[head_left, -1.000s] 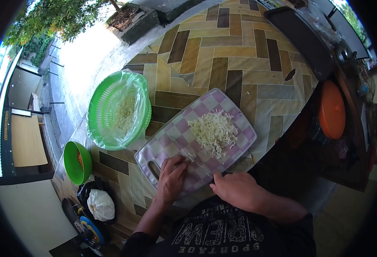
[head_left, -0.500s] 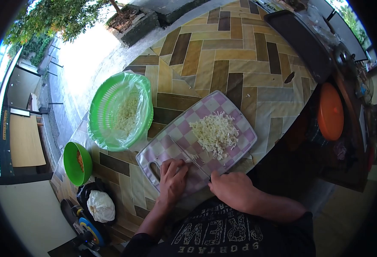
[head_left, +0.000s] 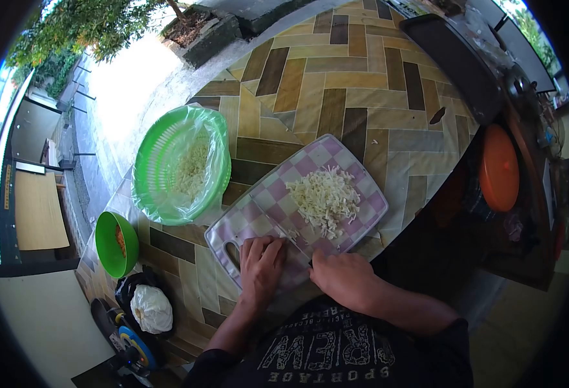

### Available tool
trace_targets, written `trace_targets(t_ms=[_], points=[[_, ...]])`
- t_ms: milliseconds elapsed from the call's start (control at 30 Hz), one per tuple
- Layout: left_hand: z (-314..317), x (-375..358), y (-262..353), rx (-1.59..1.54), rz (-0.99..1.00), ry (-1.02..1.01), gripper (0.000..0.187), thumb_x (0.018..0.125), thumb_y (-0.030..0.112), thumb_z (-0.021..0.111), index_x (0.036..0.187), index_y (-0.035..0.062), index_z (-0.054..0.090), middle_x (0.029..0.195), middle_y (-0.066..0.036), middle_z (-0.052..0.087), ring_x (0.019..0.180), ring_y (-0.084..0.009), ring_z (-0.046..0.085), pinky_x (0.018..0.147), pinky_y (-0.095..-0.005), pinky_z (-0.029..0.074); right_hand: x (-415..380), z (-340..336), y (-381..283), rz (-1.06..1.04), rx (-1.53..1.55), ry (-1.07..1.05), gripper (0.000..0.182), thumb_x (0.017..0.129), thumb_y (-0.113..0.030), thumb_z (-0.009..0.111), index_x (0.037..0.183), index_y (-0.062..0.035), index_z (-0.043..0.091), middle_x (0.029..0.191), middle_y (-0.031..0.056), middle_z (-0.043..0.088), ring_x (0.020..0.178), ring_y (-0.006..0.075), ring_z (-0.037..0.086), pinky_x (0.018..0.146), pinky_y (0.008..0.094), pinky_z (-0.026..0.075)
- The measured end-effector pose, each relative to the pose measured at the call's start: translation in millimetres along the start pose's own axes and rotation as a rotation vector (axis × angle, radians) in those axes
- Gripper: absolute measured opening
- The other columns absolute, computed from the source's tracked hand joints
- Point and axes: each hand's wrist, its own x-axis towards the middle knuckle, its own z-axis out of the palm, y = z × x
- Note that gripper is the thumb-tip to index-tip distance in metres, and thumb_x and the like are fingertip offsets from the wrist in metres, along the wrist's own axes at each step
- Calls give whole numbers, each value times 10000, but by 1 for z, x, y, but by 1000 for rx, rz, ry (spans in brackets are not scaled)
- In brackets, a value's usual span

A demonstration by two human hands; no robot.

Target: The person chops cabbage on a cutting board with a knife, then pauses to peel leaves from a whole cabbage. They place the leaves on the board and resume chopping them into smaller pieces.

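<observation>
Fingers of the left hand [head_left: 260,264] curl down flat on the pink-and-white checkered plastic cutting board [head_left: 268,210], pinning a small pale piece. The right hand [head_left: 341,277] is wrapped around a knife handle, its thin blade [head_left: 278,218] running up-left, just beside the left fingertips. A shredded pale pile [head_left: 323,199] lies up-right of both hands, nearer the right.

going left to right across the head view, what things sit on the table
small green bowl → green colander → checked cutting board → pile of chopped white food → orange lid. The left hand and right hand rest at the board's near edge.
</observation>
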Motion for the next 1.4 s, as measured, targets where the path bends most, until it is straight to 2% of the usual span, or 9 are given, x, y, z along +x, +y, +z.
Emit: trace_targets(t_ms=[133, 333, 433, 533, 633, 833, 1033, 1233, 1400], points=[[5, -5, 3, 19, 1, 30, 214, 823, 81, 797, 1034, 70, 761, 992, -64, 658, 959, -281, 603, 889, -407, 469, -15, -13, -3, 7, 21, -97, 296, 1009, -283, 582, 940, 4, 591, 682, 168, 711, 687, 349, 746, 621, 453, 600], [1, -4, 8, 77, -29, 74, 259, 778, 57, 814, 1032, 70, 770, 1004, -56, 660, 1013, -292, 577, 895, -414, 466, 4, 11, -7, 43, -2, 19, 294, 1026, -278, 556, 930, -2, 590, 689, 172, 711, 704, 360, 746, 648, 475, 598], [2, -3, 0, 27, -41, 48, 248, 759, 30, 812, 1000, 68, 768, 1019, -55, 663, 1022, -299, 577, 909, -414, 466, -4, 0, -12, 28, 16, -8, 284, 1025, -272, 556, 923, -8, 586, 684, 169, 709, 695, 357, 744, 632, 476, 592], [1, -2, 2, 7, -12, 60, 217, 764, 29, 810, 971, 64, 755, 1038, -58, 680, 1033, -304, 580, 917, -414, 468, -14, 1, -5, 4, 32, -64, 271, 1018, -270, 568, 921, -18, 584, 664, 155, 701, 671, 343, 740, 593, 467, 581], [4, -3, -2, -59, -24, 53, 190, 791, 27, 787, 965, 65, 724, 1053, -59, 706, 1064, -310, 587, 941, -423, 458, -8, 9, 4, -7, -20, 14, 292, 1024, -293, 570, 932, -17, 583, 674, 159, 701, 678, 345, 738, 603, 470, 578], [-2, 2, -6, -109, -42, -53, 188, 823, 16, 748, 987, 76, 678, 1043, -51, 730, 1103, -310, 598, 966, -448, 431, -26, -12, 0, 46, -6, -115, 333, 1028, -333, 570, 985, -4, 579, 684, 154, 702, 686, 358, 729, 623, 484, 575], [-10, 9, -6, -46, -20, -50, 232, 788, 9, 754, 1000, 96, 720, 1055, -35, 712, 1088, -295, 586, 949, -446, 440, -18, 0, -1, 59, 7, -98, 329, 1034, -320, 562, 953, -2, 588, 709, 153, 713, 706, 348, 739, 651, 478, 578], [-6, 2, -13, 59, 114, -20, 276, 739, 28, 772, 992, 136, 767, 1059, -19, 690, 1098, -280, 575, 937, -437, 443, -13, -22, 2, 0, 0, -53, 351, 1044, -330, 543, 961, 7, 595, 719, 177, 709, 718, 365, 735, 653, 484, 580], [-10, 6, -8, 46, 128, -57, 282, 739, 37, 770, 1002, 139, 765, 1060, -16, 674, 1099, -275, 576, 927, -427, 441, -25, -32, -1, 23, 23, -135, 383, 1054, -354, 527, 978, 16, 584, 709, 186, 695, 705, 390, 716, 642, 498, 570]])
